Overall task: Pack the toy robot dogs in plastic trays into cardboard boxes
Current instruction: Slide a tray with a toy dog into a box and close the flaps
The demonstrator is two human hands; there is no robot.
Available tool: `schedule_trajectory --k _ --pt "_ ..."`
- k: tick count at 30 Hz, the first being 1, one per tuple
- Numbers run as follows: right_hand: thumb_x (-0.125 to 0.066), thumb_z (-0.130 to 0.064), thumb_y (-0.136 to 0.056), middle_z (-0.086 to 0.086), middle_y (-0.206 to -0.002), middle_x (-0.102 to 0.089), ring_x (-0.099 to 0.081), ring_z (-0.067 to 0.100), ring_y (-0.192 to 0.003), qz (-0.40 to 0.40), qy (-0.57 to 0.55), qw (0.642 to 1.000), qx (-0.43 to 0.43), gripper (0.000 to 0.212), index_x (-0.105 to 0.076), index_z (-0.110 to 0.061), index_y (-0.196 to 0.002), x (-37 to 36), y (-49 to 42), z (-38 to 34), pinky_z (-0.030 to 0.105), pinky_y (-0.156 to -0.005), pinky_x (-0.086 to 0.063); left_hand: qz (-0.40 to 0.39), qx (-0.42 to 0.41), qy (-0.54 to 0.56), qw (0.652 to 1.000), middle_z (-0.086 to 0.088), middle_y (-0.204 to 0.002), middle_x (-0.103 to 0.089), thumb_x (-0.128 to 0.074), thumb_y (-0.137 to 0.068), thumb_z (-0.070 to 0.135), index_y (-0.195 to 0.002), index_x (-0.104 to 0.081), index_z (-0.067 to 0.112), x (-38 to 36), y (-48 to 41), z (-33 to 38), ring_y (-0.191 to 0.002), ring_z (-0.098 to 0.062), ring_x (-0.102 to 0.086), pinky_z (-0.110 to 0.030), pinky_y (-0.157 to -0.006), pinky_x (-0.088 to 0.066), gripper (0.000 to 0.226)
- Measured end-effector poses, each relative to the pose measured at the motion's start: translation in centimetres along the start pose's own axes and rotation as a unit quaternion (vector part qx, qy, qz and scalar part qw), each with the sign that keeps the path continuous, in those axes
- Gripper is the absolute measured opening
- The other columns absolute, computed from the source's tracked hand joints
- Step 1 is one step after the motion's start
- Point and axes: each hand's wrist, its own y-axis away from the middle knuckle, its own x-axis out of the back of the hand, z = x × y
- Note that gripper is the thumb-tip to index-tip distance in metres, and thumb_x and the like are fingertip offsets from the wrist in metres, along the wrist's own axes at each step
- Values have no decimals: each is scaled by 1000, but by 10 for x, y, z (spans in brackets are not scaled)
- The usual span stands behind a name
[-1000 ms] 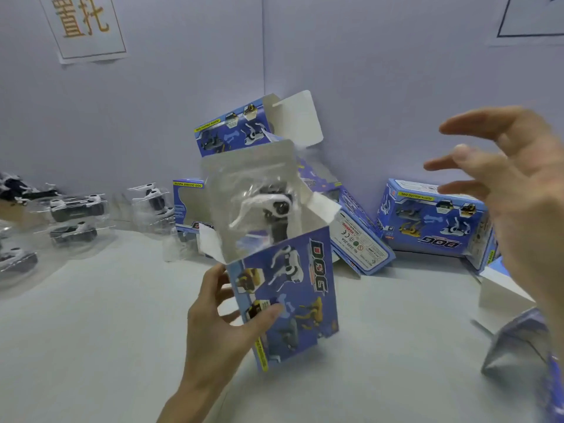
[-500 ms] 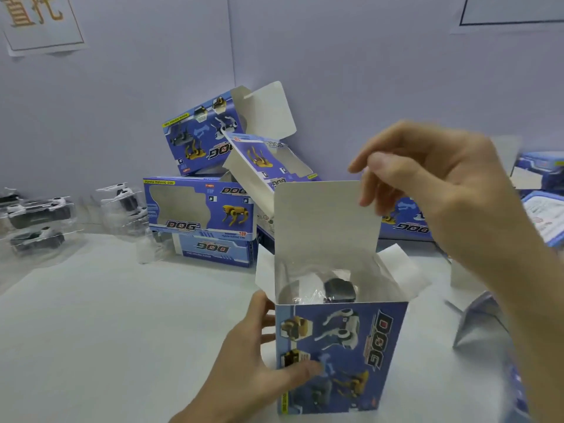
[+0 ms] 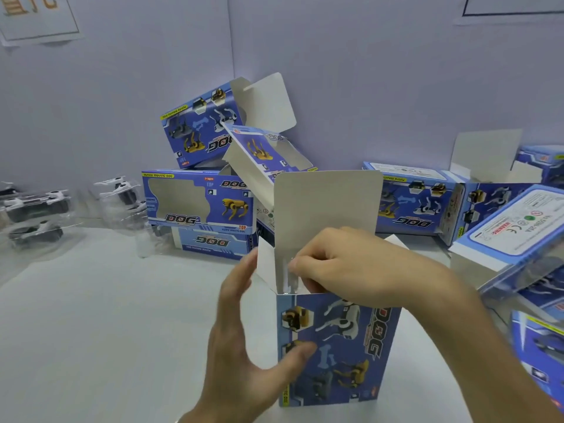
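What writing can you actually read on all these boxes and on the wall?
"DOG": blue cardboard box held upright.
"DOG", "TOP", "FUNNY MOVING DOG": blue window box lying at the back.
"DOG", upside down: flat blue box beneath it.
"WARNING", CE mark: white label on the tilted box at right; its fine print is unreadable.
White wall sign with orange characters: cropped, unreadable.

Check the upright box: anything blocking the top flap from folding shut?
Yes. The right hand sits in the opening of the upright box, its fingers pressing down inside. The top flap stands upright behind it and the left side tab is still unfolded. The left hand only steadies the box's side.
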Motion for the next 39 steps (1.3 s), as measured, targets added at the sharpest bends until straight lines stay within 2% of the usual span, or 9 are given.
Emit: schedule_trajectory --k 10,15,18,22,29,31,34,37,39 --pt "-46 -30 -104 -6 -50 -45 -37 9 -48 -30 -159 987 22 48 -61 -17 -60 13 2 14 26 -57 -34 15 -176 -16 984 7 -129 -63 -66 -87 29 -113 -62 18 -2 -29 7 -128 -19 -56 -39 -100 -49 29" --pt "-61 -30 -95 -4 -70 -64 -58 12 -66 118 -159 977 79 20 -70 -23 -79 38 18 36 24 -67 -48 55 -256 -59 963 -1 -98 -74 -69 -78 23 -90 -60 16 -20 -41 4 -105 -13 -67 -38 -86 -51 17" --pt "-73 -53 -72 -14 -82 -65 -61 5 -76 222 -83 971 -8 21 -66 -40 -87 53 33 59 25 -65 -49 74 -264 -64 960 -1 -93 -75 -66 -83 27 -88 -57 18 -35 -46 4 -101 -13 -68 -32 -88 -49 14" --pt "-65 -82 -47 -14 -88 -66 -64 3 -77 121 -33 969 -213 65 -59 -36 -93 60 42 79 30 -70 -50 87 -253 -71 961 1 -96 -75 -55 -93 36 -87 -53 20 -56 -52 8 -100 -11 -66 -22 -92 -43 18" --pt "-85 -36 -68 -12 -79 -68 -64 2 -70 188 -41 973 -128 23 -69 -31 -83 52 30 80 17 -58 -51 -27 -154 -164 974 11 -67 -62 -57 -78 33 -72 -59 21 -46 -67 48 -67 -12 -53 -26 -70 -40 13" --pt "-79 -36 -76 -15 -77 -69 -63 -5 -72 179 -16 979 -100 9 -71 -32 -77 49 26 79 17 -61 -49 -106 -104 -246 958 12 -68 -61 -52 -84 42 -80 -61 28 -43 -73 69 -61 -14 -52 -26 -58 -36 17" --pt "-59 -48 -93 -12 -75 -71 -64 1 -72 138 -29 985 -101 31 -75 -30 -73 49 25 77 31 -68 -53 -203 -74 -381 899 7 -82 -61 -50 -86 53 -103 -65 31 -51 -76 100 -66 -20 -62 -30 -54 -32 31" --pt "-58 -40 -95 -11 -84 -73 -67 9 -82 105 -60 988 -95 24 -78 -38 -81 54 30 81 41 -84 -56 -285 -57 -429 855 -6 -119 -44 -40 -99 54 -141 -33 18 -68 -73 109 -106 -33 -55 -43 -89 -39 56" --pt "-69 -34 -87 -11 -90 -74 -68 9 -86 98 -75 989 -83 14 -77 -45 -85 55 34 87 35 -83 -56 -299 -43 -442 845 -8 -126 -37 -38 -100 55 -143 -24 17 -71 -76 111 -111 -33 -51 -45 -96 -33 59"
